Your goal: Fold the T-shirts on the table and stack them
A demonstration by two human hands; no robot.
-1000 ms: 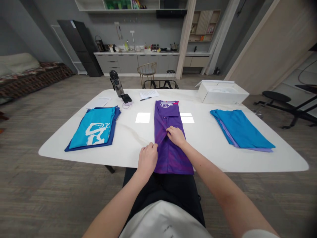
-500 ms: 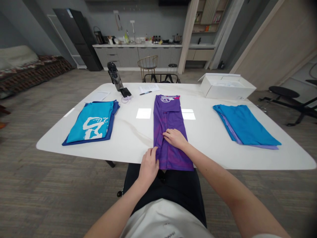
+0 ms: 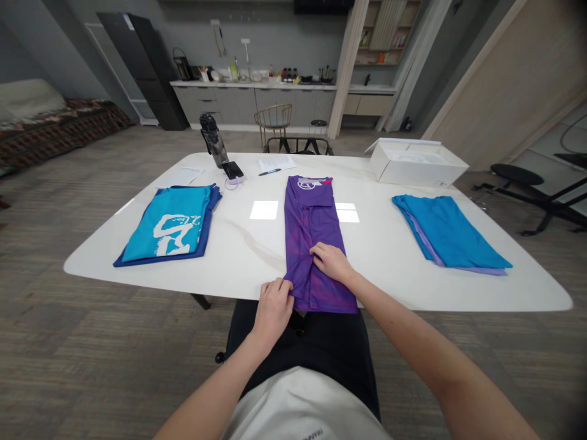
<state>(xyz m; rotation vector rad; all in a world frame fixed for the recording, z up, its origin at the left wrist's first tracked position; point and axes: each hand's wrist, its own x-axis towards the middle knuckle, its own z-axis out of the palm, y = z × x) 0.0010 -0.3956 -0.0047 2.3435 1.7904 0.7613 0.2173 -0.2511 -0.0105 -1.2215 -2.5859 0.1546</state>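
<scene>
A purple T-shirt (image 3: 316, 223), folded into a long strip, lies on the white table with its collar at the far end. My left hand (image 3: 275, 308) is closed on its left edge close to the hem, pulling the cloth slightly outward. Higher up, my right hand (image 3: 334, 263) rests on the shirt with curled fingers pinching the fabric near the middle fold. Creases run between the two hands. To the left sits a stack of folded shirts, a light blue one (image 3: 147, 226) with white print on top of a dark blue one (image 3: 202, 241).
On the right, a blue folded garment (image 3: 452, 229) overlies a lilac one (image 3: 488, 271). Behind it stands an open white box (image 3: 415, 168). A bottle (image 3: 213, 140), a phone (image 3: 233, 170), a pen (image 3: 269, 172) and paper sheets (image 3: 279, 162) occupy the far side of the table (image 3: 243, 269).
My right hand has shifted slightly right and nearer to me. My left hand has drawn the lower left edge of the shirt outward a little.
</scene>
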